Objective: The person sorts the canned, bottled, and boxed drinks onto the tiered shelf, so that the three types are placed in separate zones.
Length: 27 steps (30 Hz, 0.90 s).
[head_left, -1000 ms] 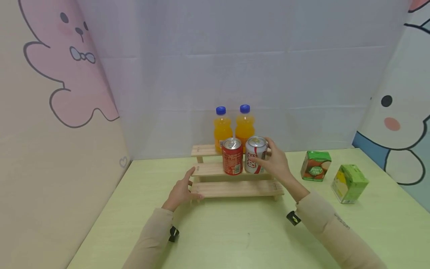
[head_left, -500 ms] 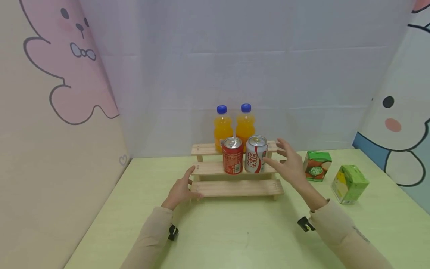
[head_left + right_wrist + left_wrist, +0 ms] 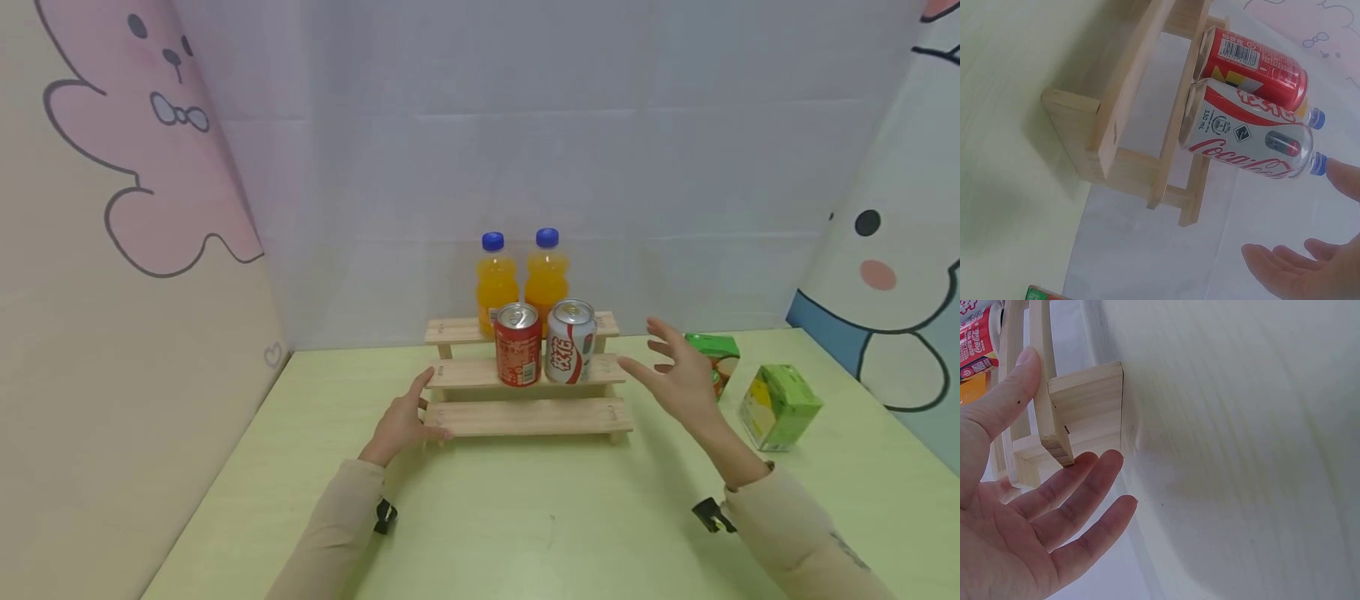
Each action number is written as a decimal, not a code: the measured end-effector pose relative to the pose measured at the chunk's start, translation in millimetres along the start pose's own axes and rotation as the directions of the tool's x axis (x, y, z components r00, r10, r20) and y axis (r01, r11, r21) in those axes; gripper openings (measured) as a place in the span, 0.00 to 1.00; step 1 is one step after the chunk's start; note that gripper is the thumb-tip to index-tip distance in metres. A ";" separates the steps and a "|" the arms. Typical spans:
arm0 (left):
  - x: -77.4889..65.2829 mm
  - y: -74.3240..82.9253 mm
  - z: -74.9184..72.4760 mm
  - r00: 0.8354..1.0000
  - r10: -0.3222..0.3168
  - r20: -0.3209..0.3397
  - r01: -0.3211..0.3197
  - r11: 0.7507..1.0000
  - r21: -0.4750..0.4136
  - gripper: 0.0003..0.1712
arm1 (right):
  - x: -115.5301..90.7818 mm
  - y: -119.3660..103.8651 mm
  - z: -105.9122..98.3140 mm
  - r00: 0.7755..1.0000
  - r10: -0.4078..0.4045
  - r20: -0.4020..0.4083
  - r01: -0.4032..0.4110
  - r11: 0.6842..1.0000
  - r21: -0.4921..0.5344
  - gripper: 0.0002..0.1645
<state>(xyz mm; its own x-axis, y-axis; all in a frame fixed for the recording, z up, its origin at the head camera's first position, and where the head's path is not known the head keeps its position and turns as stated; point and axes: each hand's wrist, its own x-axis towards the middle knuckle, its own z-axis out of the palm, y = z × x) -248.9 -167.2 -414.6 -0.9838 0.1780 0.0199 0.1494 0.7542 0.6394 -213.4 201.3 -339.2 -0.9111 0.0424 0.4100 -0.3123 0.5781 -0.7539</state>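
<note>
My left hand (image 3: 401, 429) holds the left end of a three-step wooden rack (image 3: 528, 419). In the left wrist view its thumb (image 3: 1013, 394) lies over the plank and the fingers spread round the plank's end. A red Coca-Cola can (image 3: 518, 346) and a white-and-red Coca-Cola can (image 3: 570, 342) stand upright side by side on the middle step. Right of the rack, my right hand (image 3: 684, 383) hovers with nothing in it, fingers loosely bent and thumb apart. The right wrist view shows it beside the white can (image 3: 1247, 131).
Two orange drink bottles (image 3: 497, 287) with blue caps stand on the top step behind the cans. On the table's right side are a green-and-brown juice carton (image 3: 716, 346), partly hidden by my right hand, and a green-and-yellow carton (image 3: 780, 408). A pale curtain (image 3: 465, 167) hangs behind.
My right hand has let go of the white can and moved right, towards the cartons. The can stays on the middle step. My left hand has stayed at the rack's end.
</note>
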 end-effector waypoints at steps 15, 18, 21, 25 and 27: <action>0.6 -1.8 0.7 1.000 0.013 -0.004 -0.013 1.000 -0.003 0.60 | -7.2 23.5 -12.8 0.997 0.025 -0.075 -0.034 0.992 -0.123 0.43; 0.3 -1.4 0.7 1.000 0.013 -0.002 -0.013 1.000 -0.006 0.60 | -6.3 31.4 -14.1 0.994 0.018 -0.111 -0.036 0.987 -0.158 0.43; 0.1 -1.0 0.6 1.000 0.013 0.001 -0.013 1.000 -0.004 0.60 | -5.2 38.5 -16.2 0.991 0.042 -0.126 -0.065 0.980 -0.185 0.46; 0.2 -1.5 0.7 1.000 0.018 -0.001 -0.018 1.000 0.006 0.60 | -3.6 45.7 -20.2 0.986 0.113 -0.124 -0.135 0.973 -0.186 0.50; 0.2 -1.9 1.0 1.000 0.022 -0.003 -0.022 1.000 0.004 0.60 | -2.5 49.2 -22.0 0.982 0.142 -0.128 -0.164 0.969 -0.184 0.52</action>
<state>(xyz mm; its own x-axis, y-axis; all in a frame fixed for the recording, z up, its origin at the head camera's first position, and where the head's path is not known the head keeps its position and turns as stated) -249.3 -168.1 -416.5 -0.9806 0.1925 0.0361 0.1713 0.7530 0.6354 -220.6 247.6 -366.1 -0.9040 0.2282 0.3614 -0.1036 0.7032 -0.7034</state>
